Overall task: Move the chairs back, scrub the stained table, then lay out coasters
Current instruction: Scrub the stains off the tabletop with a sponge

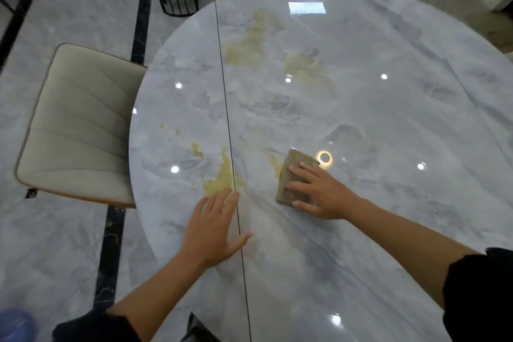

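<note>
- Left hand [215, 226] lies flat on the marble desk [388, 119], fingers straight, tips touching a yellow stain [222, 179].
- Just beyond, right hand [319, 191] is spread wide, pressing a brown scrubbing pad [298, 158] onto the desk, close to the seam.
- Beige chair [77, 125] sits at the desk's left edge.
- Farther up, pale smears [255, 36] cross the middle.

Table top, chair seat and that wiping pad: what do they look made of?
Table top: polished grey marble or marble-look slab; veined, mirror-like light reflections. Chair seat: beige channelled upholstery, fabric or faux leather, unclear. Pad: brownish cloth or sponge, matte.
</note>
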